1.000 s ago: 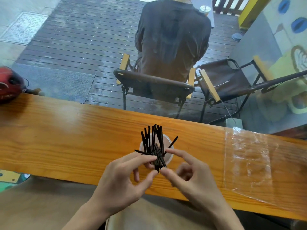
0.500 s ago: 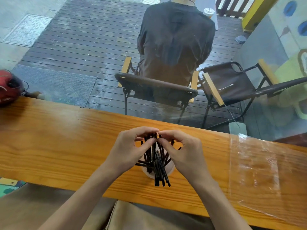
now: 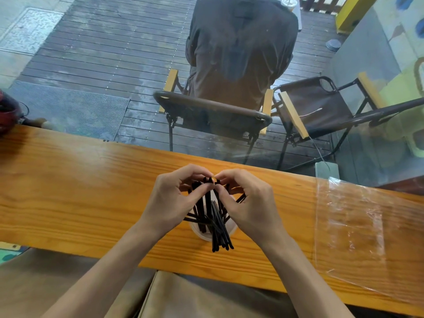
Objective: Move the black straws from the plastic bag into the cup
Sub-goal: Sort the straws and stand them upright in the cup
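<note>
A bundle of black straws (image 3: 214, 216) stands in a white cup (image 3: 204, 232) at the middle of the wooden counter (image 3: 80, 191). My left hand (image 3: 171, 203) and my right hand (image 3: 249, 206) curl around the straws from both sides, fingertips meeting over the far ends. Several straws lean toward me past the cup's near rim. Most of the cup is hidden by the straws and my hands. The clear plastic bag (image 3: 358, 228) lies flat on the counter to the right and looks empty.
A glass pane runs along the counter's far edge; beyond it a person sits in a folding chair (image 3: 213, 111) with a second chair (image 3: 321, 106) beside it. A red object (image 3: 5, 111) sits at the counter's far left end.
Both hands moved from the cup's near side up and around the straws, closing over their far ends. The straws went from fanned out to gathered together.
</note>
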